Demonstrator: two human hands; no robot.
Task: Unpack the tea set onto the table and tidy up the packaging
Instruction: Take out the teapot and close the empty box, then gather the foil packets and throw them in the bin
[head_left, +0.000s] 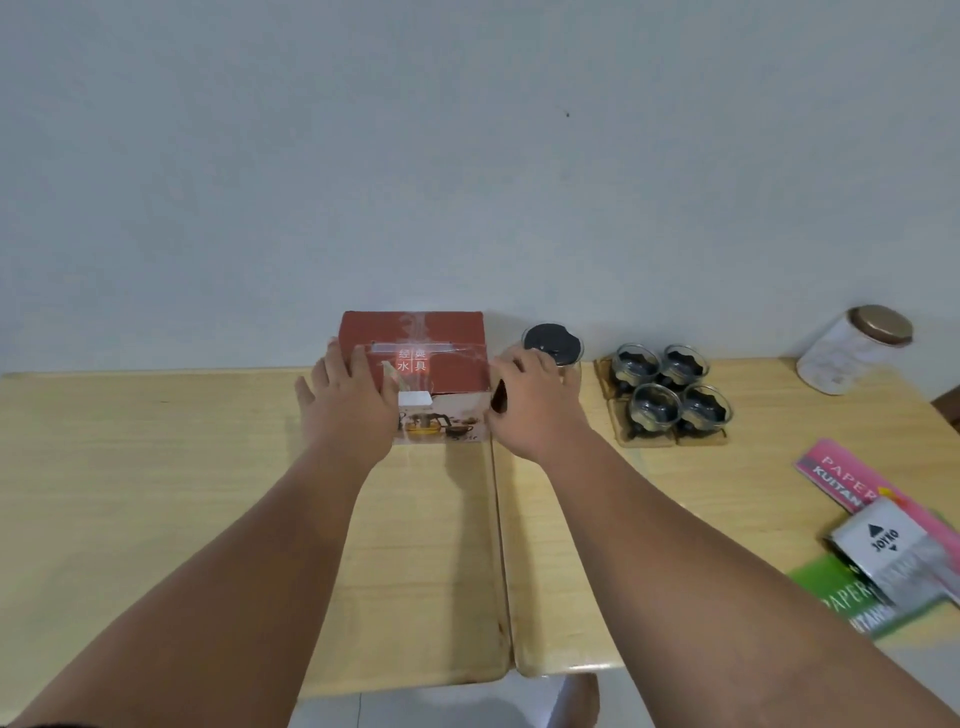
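A red cardboard tea-set box (441, 343) stands shut at the back of the wooden table, against the wall. My left hand (348, 400) lies against its left front corner, fingers spread over the top edge. My right hand (535, 400) presses on its right side. Just right of the box stands a glass teapot with a black lid (550, 343), partly hidden by my right hand. Further right, several small glass cups (670, 389) sit on amber coasters.
A white jar with a gold lid (852, 348) stands at the back right. Pink and green receipt books (841, 478) and a grey Joyko packet (888, 551) lie at the right edge. A seam (498, 545) runs between two tabletops.
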